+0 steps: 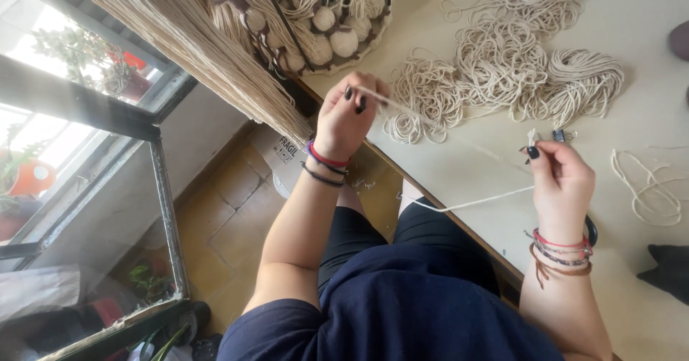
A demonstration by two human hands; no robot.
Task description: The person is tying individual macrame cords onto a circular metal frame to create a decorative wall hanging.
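We hold a thin cream cotton cord [445,120] taut over the pale tabletop's [646,16] near edge: our left hand [347,117] pinches one end, our right hand [563,181] the other. Its midsection blurs. Tangled cream cord bundles [502,67] crowd the far edge.

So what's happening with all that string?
A person sits at a pale table, stretching one cream cord between both hands. The left hand pinches one end up near a woven cord hanging, and the right hand pinches the other. Loose piles of cord lie on the table beyond.
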